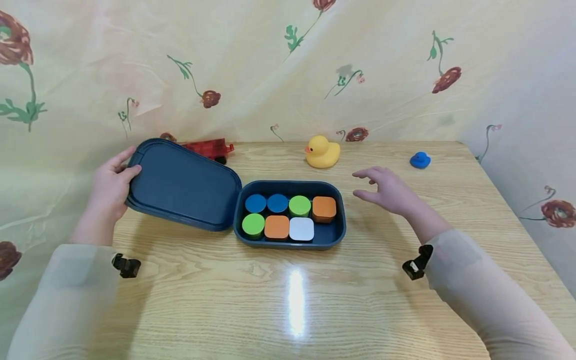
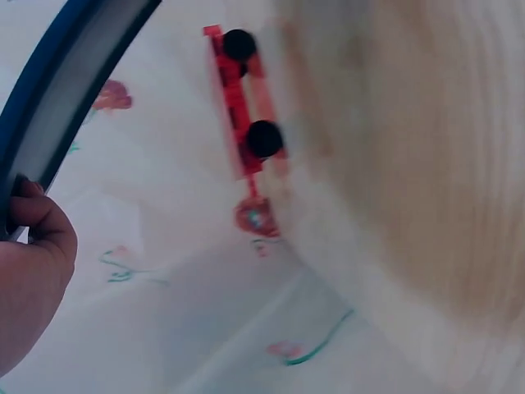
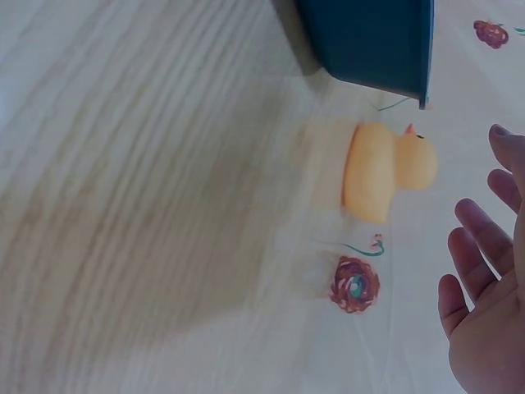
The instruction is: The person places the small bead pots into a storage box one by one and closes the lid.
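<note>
My left hand [image 1: 110,186] grips a dark blue lid [image 1: 186,185] by its left end, thumb on the face turned toward me. Tilted up, the lid has its right end at the left rim of a dark blue box [image 1: 330,236]; whether they touch I cannot tell. In the box sit two blue round pieces [image 1: 255,203], two green round pieces [image 1: 253,226], two orange square pieces [image 1: 324,209] and a white square piece [image 1: 301,229]. To the right of the box, my right hand [image 1: 382,190] hovers with fingers loosely extended, holding nothing.
Behind the box stands a yellow rubber duck [image 1: 323,152]. A small blue duck [image 1: 420,160] is at the back right. Partly hidden behind the lid is a red toy vehicle [image 1: 209,148]. Flowered cloth [image 1: 252,65] hangs along the back of the wooden table [image 1: 216,300].
</note>
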Demonstrator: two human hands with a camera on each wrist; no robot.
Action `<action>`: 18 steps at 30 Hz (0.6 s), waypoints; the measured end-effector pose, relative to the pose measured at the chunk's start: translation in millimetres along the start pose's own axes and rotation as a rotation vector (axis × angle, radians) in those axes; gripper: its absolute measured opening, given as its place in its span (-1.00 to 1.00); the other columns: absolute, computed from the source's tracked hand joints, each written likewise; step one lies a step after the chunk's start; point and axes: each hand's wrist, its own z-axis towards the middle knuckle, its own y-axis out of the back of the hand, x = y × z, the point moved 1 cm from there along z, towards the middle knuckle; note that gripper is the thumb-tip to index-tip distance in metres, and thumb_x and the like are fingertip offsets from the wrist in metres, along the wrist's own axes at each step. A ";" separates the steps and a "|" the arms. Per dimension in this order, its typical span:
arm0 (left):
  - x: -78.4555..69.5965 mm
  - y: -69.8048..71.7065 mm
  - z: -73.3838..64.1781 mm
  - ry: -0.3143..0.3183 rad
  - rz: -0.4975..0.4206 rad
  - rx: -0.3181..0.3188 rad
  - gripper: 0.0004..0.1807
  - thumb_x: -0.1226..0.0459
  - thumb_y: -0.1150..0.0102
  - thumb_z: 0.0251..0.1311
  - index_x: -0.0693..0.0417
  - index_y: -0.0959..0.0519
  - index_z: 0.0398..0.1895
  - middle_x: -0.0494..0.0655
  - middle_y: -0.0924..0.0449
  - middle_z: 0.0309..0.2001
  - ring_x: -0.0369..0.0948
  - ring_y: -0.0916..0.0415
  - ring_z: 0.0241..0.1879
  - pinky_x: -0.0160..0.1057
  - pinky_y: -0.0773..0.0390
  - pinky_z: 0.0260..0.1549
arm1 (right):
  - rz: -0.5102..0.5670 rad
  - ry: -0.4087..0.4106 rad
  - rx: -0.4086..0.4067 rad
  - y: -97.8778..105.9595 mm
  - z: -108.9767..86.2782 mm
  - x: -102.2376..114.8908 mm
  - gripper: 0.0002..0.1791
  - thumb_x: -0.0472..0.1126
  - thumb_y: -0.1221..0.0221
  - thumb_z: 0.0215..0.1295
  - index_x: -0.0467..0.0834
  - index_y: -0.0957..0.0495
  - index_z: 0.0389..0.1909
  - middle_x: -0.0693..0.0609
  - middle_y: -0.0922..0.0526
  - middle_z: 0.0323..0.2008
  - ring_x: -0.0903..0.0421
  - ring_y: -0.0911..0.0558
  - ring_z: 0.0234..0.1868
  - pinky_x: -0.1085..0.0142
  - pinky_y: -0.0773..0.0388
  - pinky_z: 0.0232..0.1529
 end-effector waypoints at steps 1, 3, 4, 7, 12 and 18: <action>-5.1 0.2 -0.2 -0.014 0.010 -0.015 -0.44 0.26 -0.06 0.31 -0.27 -0.29 0.36 -0.16 -0.32 -0.08 -0.22 -0.37 -0.01 -0.57 -0.48 -0.33 | 0.006 -0.003 -0.003 0.5 1.2 0.6 -0.46 -0.05 -0.21 0.26 -0.25 -0.43 0.18 -0.24 -0.48 0.08 -0.19 -0.48 -0.05 -0.07 -0.41 -0.07; -16.6 -0.2 -1.2 -0.044 0.059 -0.040 -0.45 0.26 -0.07 0.30 -0.30 -0.31 0.34 -0.12 -0.35 -0.05 -0.22 -0.39 -0.01 -0.57 -0.48 -0.35 | 0.028 -0.004 -0.004 2.0 3.9 2.4 -0.46 -0.05 -0.20 0.27 -0.26 -0.42 0.19 -0.25 -0.48 0.09 -0.20 -0.48 -0.04 -0.07 -0.41 -0.06; -22.7 -0.7 -2.0 -0.059 0.095 -0.052 -0.46 0.26 -0.07 0.30 -0.32 -0.32 0.33 -0.07 -0.36 -0.02 -0.23 -0.41 -0.03 -0.57 -0.49 -0.37 | 0.042 -0.010 -0.005 2.6 5.5 4.0 -0.45 -0.04 -0.20 0.27 -0.25 -0.42 0.19 -0.24 -0.48 0.09 -0.20 -0.49 -0.04 -0.07 -0.41 -0.05; -40.3 -6.0 -4.9 -0.106 0.215 -0.072 -0.48 0.23 -0.06 0.31 -0.39 -0.32 0.31 0.04 -0.34 0.11 -0.22 -0.37 0.03 -0.56 -0.48 -0.32 | 0.088 -0.035 -0.007 4.6 11.0 11.7 -0.44 0.00 -0.19 0.27 -0.22 -0.42 0.21 -0.21 -0.48 0.11 -0.16 -0.47 -0.01 -0.06 -0.40 -0.04; -64.2 -22.2 -10.4 -0.180 0.389 -0.089 -0.51 0.18 -0.03 0.33 -0.50 -0.32 0.27 -0.03 -0.35 0.15 -0.25 -0.27 0.04 -0.43 -0.34 -0.07 | 0.159 -0.060 -0.003 8.0 20.9 32.2 -0.42 0.06 -0.16 0.28 -0.15 -0.39 0.25 -0.15 -0.47 0.13 -0.09 -0.45 0.01 -0.01 -0.42 -0.09; -91.7 -44.6 -18.6 -0.256 0.493 -0.076 -0.52 0.17 -0.05 0.31 -0.50 -0.35 0.25 -0.15 -0.48 -0.15 -0.27 -0.30 -0.14 -0.42 -0.29 -0.24 | 0.281 -0.091 -0.002 13.8 31.8 61.4 -0.40 0.12 -0.15 0.26 -0.02 -0.35 0.27 -0.02 -0.50 0.10 0.03 -0.48 -0.03 0.11 -0.47 -0.14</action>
